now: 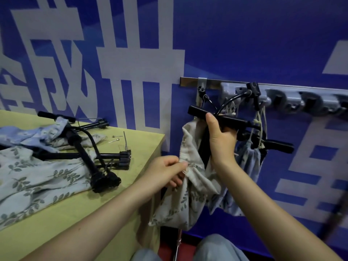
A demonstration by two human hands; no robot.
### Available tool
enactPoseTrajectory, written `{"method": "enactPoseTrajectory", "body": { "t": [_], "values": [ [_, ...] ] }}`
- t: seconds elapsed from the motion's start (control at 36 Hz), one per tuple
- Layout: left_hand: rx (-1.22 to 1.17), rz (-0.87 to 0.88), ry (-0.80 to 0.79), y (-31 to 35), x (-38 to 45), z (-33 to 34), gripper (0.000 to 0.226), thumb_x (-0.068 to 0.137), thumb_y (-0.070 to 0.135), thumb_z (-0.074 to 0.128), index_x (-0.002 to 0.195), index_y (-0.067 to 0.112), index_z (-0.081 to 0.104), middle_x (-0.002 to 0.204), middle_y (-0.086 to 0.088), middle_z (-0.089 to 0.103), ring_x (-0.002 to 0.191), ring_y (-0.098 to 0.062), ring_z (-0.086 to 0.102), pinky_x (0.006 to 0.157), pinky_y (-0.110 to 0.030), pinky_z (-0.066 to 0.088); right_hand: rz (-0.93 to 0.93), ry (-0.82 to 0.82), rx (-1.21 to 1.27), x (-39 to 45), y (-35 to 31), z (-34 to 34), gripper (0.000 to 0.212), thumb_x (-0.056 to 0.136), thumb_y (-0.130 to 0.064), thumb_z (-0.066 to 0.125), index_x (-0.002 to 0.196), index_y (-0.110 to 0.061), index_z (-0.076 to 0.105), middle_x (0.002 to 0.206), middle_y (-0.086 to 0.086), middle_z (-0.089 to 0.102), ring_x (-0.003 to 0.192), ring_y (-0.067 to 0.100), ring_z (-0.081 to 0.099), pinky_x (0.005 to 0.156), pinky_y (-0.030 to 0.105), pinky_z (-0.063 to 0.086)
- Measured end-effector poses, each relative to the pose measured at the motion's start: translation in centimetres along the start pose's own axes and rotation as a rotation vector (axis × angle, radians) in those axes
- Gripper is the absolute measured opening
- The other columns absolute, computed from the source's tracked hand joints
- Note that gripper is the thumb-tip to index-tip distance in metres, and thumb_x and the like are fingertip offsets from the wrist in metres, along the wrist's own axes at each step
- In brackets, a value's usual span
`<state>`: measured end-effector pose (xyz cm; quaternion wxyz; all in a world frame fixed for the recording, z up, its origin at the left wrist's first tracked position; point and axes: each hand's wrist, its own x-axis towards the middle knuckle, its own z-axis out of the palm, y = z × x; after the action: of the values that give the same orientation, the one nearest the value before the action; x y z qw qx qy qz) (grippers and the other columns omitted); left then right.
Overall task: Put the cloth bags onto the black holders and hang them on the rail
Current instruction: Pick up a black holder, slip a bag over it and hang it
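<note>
My right hand (221, 137) grips the bar of a black holder (199, 112), held up just below the metal rail (190, 81) on the blue wall. A cream leaf-print cloth bag (188, 193) hangs from that holder. My left hand (167, 169) pinches the bag's gathered edge at mid height. Behind it, a second black holder (278, 146) with a pale blue bag (250, 162) hangs from the rail's grey hook block (267, 97). More black holders (90, 153) and cloth bags (33, 178) lie on the table.
The yellow-green table (113, 208) stands at the left, its corner close to the hanging bag. Small metal pins (114, 140) lie on it near the wall. The grey hook block runs on to the right along the rail. My knees (216, 247) are below.
</note>
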<state>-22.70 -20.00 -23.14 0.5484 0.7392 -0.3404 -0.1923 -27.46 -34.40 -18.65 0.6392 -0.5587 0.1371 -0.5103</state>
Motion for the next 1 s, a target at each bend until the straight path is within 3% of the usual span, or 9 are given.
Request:
{"method": "enactPoseTrajectory", "body": {
  "t": [0.08,0.17,0.28,0.36,0.5,0.67,0.75,0.89,1.0],
  "values": [
    [-0.285,-0.04,0.032,0.4,0.1,-0.9,0.019,0.095,0.02,0.056,0.085,0.007,0.066,0.077,-0.005,0.066,0.064,-0.015,0.062,0.059,-0.022,0.05,0.055,-0.005,-0.008,-0.1,0.3,-0.2,0.017,0.086,-0.032,0.07,0.092,-0.017,0.064,0.097,-0.001,0.067,0.092,0.011,0.064,0.09,0.03,0.05],
    [-0.597,-0.09,0.041,1.0,0.5,-2.0,0.019,0.094,0.019,0.054,0.08,0.009,0.062,0.079,-0.005,0.064,0.077,-0.018,0.06,0.075,-0.029,0.05,0.146,-0.047,-0.026,-0.5,0.4,-0.4,0.031,0.084,-0.036,0.07,0.107,-0.015,0.064,0.109,0.003,0.067,0.1,0.015,0.064,0.094,0.034,0.051],
    [-0.944,-0.151,0.108,1.9,0.6,-3.3,0.018,0.094,0.017,0.051,0.078,0.012,0.059,0.075,-0.003,0.059,0.081,-0.018,0.055,0.089,-0.031,0.043,0.267,-0.16,-0.012,-1.1,0.5,-0.7,0.02,0.084,-0.032,0.07,0.093,-0.016,0.066,0.092,0.0,0.07,0.089,0.015,0.068,0.079,0.029,0.054],
    [-1.04,-0.115,0.175,2.1,0.7,-4.2,0.014,0.094,0.016,0.051,0.086,0.01,0.062,0.068,0.001,0.06,0.077,-0.015,0.054,0.092,-0.031,0.042,0.298,-0.232,-0.028,-1.4,0.5,-0.8,0.016,0.085,-0.031,0.068,0.084,-0.015,0.069,0.084,-0.001,0.072,0.084,0.016,0.069,0.075,0.028,0.054],
    [-0.814,0.037,0.261,2.5,0.9,-5.7,0.024,0.097,0.02,0.047,0.085,0.01,0.064,0.055,0.007,0.05,0.065,-0.011,0.049,0.076,-0.028,0.041,0.295,-0.321,-0.153,-1.7,0.9,-1.1,0.016,0.087,-0.032,0.065,0.082,-0.017,0.068,0.082,-0.003,0.071,0.08,0.011,0.068,0.065,0.019,0.051],
    [-0.555,0.174,0.254,2.6,0.2,-5.3,0.024,0.097,0.019,0.047,0.096,0.011,0.07,0.076,0.004,0.066,0.086,-0.013,0.059,0.086,-0.033,0.046,0.267,-0.555,-0.302,-2.4,1.8,-1.0,0.008,0.089,-0.022,0.065,0.095,-0.017,0.065,0.086,-0.009,0.065,0.078,0.002,0.063,0.06,0.006,0.047],
    [-0.453,0.221,0.295,2.4,0.0,-4.5,0.023,0.097,0.015,0.049,0.091,0.011,0.071,0.079,0.003,0.069,0.084,-0.01,0.064,0.083,-0.028,0.049,0.243,-0.663,-0.366,-3.0,2.1,-0.8,0.003,0.09,-0.021,0.065,0.087,-0.022,0.064,0.083,-0.01,0.064,0.069,-0.01,0.062,0.06,0.005,0.045],
    [-0.495,0.261,0.348,2.1,0.2,-4.3,0.022,0.098,0.014,0.048,0.098,0.014,0.07,0.091,-0.002,0.072,0.093,-0.013,0.067,0.091,-0.032,0.051,0.324,-0.529,-0.225,-2.7,2.2,-1.3,0.006,0.088,-0.027,0.066,0.085,-0.022,0.067,0.079,-0.011,0.07,0.071,-0.001,0.066,0.057,0.009,0.047],
    [-0.197,0.283,0.328,1.1,0.7,-4.0,0.03,0.096,0.03,0.052,0.125,0.032,0.061,0.111,-0.002,0.065,0.102,-0.012,0.063,0.09,-0.029,0.052,0.299,-0.483,-0.199,-2.4,2.2,-1.3,0.014,0.089,-0.026,0.064,0.083,-0.015,0.07,0.08,-0.001,0.073,0.082,0.015,0.069,0.074,0.023,0.053]
  ]
}}
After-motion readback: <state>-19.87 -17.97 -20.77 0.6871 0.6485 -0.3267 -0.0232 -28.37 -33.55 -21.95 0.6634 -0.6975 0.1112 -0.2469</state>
